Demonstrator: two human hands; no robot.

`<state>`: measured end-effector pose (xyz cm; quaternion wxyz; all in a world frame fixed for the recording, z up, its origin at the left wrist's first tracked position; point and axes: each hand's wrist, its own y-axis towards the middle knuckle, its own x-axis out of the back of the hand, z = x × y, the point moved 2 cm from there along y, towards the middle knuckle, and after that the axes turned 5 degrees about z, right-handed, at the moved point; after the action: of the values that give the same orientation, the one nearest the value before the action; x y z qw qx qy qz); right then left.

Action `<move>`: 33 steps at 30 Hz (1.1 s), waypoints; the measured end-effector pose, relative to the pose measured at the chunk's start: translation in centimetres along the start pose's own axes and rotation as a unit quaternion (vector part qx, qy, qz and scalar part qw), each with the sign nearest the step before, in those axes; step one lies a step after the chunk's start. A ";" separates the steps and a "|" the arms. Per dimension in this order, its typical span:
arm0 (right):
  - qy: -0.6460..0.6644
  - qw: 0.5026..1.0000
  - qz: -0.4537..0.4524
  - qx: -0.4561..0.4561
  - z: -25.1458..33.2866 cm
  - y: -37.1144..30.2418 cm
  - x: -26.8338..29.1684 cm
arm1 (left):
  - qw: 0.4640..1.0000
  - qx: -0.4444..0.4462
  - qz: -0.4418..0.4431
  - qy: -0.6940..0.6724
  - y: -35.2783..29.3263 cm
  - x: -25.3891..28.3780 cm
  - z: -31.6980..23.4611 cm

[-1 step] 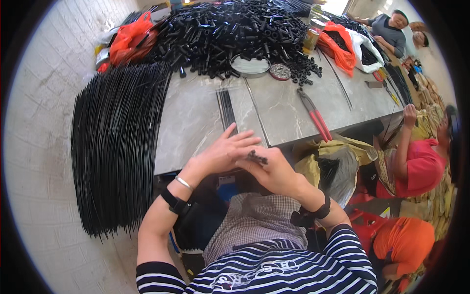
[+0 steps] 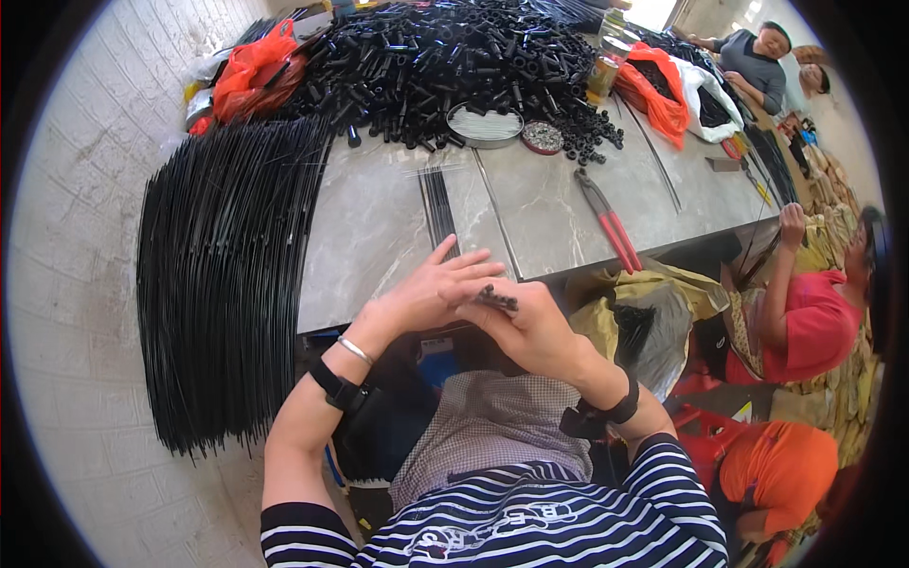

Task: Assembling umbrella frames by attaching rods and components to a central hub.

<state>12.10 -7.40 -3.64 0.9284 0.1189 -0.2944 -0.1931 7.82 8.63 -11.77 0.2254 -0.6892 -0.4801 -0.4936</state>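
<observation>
Nearest, over a checked apron, the two hands meet just off the edge of the grey table. The right hand is closed around a dark bundle, whose knobby ends stick out by the thumb; the rest of it is hidden. The left hand rests against it, palm down, fingers straight and spread, with nothing visible in its grip, though its underside cannot be seen. Just past those fingertips lies a short row of black rods, thin pale wires across its far end: this portion looks laid out already. Far more remains in the thick stack of black rods at left. Beyond the red-handled pliers, a round tin is well filled with pale sticks, and the high heap of black tubes behind looks plentiful. Only a small share seems handled; no clearly finished piece can be made out.
</observation>
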 end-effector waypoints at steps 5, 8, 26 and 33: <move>0.018 1.000 -0.009 0.003 1.0 0.3 -0.6 | 1.000 0.005 -0.003 0.005 -1.4 -0.5 0.3; 0.045 0.999 -0.010 -0.009 2.5 0.0 0.1 | 1.000 -0.001 -0.003 0.025 -1.5 -0.7 0.2; -0.019 0.996 -0.081 0.035 5.3 0.5 1.7 | 0.999 0.019 0.044 -0.017 -1.4 0.0 -0.2; -0.044 0.993 -0.083 0.072 4.7 1.2 1.6 | 0.998 0.018 0.037 0.045 -1.5 -0.7 0.5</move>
<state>10.86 -7.46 1.29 0.8841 0.2007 -0.3374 -0.2534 6.71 9.40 -12.87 0.2772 -0.6792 -0.4523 -0.5073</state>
